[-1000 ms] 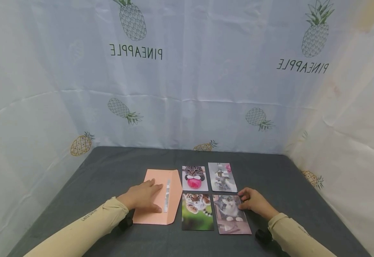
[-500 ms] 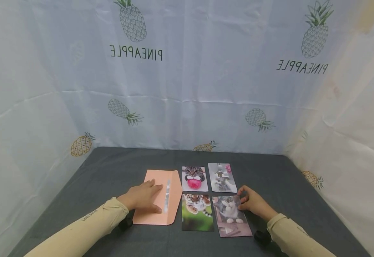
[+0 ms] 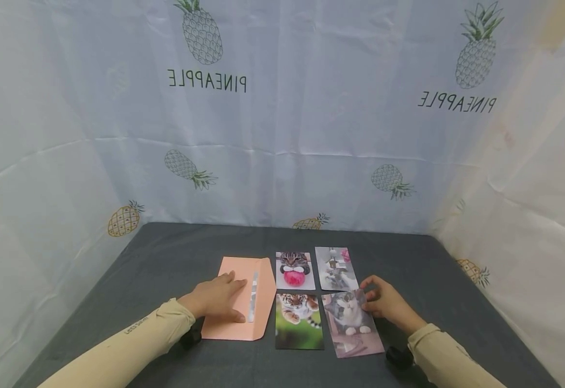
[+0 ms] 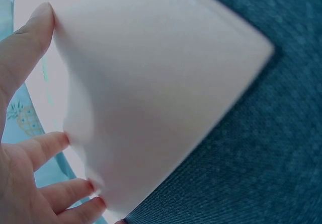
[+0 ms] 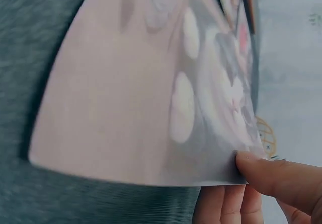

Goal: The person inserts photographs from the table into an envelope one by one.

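Note:
My left hand [image 3: 215,298] rests with spread, straight fingers on a peach envelope [image 3: 224,326], whose flap side faces right and carries a silvery strip. In the left wrist view, its fingertips press on the pale envelope [image 4: 151,83]. My right hand [image 3: 390,305] pinches the far right corner of a grey-and-white cat card [image 3: 352,323]. Seen from the right wrist, the thumb lies on top of the cat card [image 5: 110,98] with fingers beneath, and the card bends up at that corner. Left of it lies a tiger cub card [image 3: 299,328].
Behind these lie a tabby cat card with a pink ball [image 3: 294,271] and a pale grey card [image 3: 336,269] with a pink patch. A dark cloth [image 3: 190,240] covers the table. White pineapple-print curtains [image 3: 282,118] stand around the back and sides.
The right hand has taken hold of the cat card's corner and lifted it; the card has shifted slightly toward me and tilted. The left hand and envelope stay put.

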`<action>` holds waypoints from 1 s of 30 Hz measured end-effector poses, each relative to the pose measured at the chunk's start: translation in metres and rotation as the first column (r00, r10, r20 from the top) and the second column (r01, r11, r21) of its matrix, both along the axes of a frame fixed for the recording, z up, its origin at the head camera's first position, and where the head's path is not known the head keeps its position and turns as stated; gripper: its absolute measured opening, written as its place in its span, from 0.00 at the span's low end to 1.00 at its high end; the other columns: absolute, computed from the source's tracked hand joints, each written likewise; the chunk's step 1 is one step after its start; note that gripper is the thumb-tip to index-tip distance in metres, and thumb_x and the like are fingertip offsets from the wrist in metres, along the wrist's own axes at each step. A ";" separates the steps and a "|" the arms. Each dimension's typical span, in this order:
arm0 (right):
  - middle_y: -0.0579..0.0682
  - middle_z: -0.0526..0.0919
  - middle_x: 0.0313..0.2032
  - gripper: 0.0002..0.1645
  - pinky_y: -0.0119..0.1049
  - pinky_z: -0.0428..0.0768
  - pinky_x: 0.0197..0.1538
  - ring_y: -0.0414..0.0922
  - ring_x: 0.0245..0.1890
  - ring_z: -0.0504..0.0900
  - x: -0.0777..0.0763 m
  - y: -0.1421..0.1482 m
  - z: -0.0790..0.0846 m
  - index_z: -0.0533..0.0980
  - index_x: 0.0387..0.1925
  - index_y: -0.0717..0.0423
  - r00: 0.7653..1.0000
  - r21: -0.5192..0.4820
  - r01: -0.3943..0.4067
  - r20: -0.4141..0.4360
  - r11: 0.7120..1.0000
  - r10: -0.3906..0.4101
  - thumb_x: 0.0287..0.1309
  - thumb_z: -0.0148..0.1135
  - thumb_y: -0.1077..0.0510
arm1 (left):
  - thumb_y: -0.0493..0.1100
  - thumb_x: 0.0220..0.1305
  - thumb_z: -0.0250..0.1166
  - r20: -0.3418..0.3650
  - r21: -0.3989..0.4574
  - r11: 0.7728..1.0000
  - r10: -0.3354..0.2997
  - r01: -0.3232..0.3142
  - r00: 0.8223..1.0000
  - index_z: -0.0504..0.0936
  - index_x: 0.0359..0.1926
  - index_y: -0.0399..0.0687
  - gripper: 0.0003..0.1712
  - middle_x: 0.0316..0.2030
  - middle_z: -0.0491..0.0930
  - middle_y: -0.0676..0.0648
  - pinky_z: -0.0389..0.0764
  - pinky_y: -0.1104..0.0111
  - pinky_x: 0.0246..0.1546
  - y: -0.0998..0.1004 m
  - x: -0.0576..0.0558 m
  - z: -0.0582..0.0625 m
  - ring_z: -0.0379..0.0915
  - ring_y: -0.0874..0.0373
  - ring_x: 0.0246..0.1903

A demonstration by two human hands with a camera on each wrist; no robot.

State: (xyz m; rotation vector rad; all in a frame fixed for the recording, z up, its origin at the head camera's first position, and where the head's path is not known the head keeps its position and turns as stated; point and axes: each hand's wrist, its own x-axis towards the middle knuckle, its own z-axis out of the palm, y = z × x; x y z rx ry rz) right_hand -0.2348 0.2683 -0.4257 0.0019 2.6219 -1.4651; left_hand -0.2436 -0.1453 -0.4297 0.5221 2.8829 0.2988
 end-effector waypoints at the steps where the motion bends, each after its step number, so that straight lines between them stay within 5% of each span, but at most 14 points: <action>1: 0.52 0.72 0.27 0.28 0.38 0.77 0.26 0.44 0.23 0.73 0.000 0.000 0.002 0.69 0.48 0.64 1.000 0.002 0.005 -0.006 1.000 -0.005 0.43 0.66 0.78 | 0.68 0.43 0.72 -0.002 0.000 1.000 -0.002 0.002 1.000 0.68 0.69 0.52 0.53 0.70 0.61 0.36 0.69 0.42 0.57 0.000 0.000 0.000 0.60 0.40 0.68; 8: 0.57 0.76 0.35 0.27 0.38 0.76 0.26 0.44 0.24 0.73 -0.001 0.001 0.016 0.72 0.52 0.67 0.999 0.027 -0.019 -0.040 0.999 0.020 0.48 0.66 0.74 | 0.69 0.44 0.72 -0.007 -0.004 1.000 -0.009 0.009 1.000 0.68 0.69 0.52 0.53 0.70 0.61 0.36 0.70 0.42 0.57 0.000 -0.001 -0.001 0.60 0.41 0.68; 19: 0.64 0.77 0.46 0.30 0.44 0.83 0.42 0.47 0.40 0.80 -0.004 -0.004 0.046 0.69 0.60 0.67 0.997 -0.012 -0.017 -0.071 1.000 0.016 0.57 0.66 0.66 | 0.69 0.44 0.72 -0.001 -0.001 1.000 -0.015 0.015 1.000 0.68 0.69 0.51 0.54 0.70 0.60 0.35 0.68 0.41 0.58 0.000 0.001 0.004 0.59 0.40 0.68; 30: 0.66 0.77 0.52 0.31 0.49 0.80 0.51 0.53 0.48 0.80 -0.017 -0.032 0.043 0.68 0.64 0.63 0.990 -0.066 -0.025 -0.138 0.998 0.016 0.61 0.65 0.59 | 0.69 0.44 0.72 0.002 0.002 1.000 -0.018 0.018 1.000 0.67 0.69 0.51 0.54 0.70 0.60 0.35 0.69 0.42 0.57 -0.001 0.000 0.002 0.59 0.40 0.68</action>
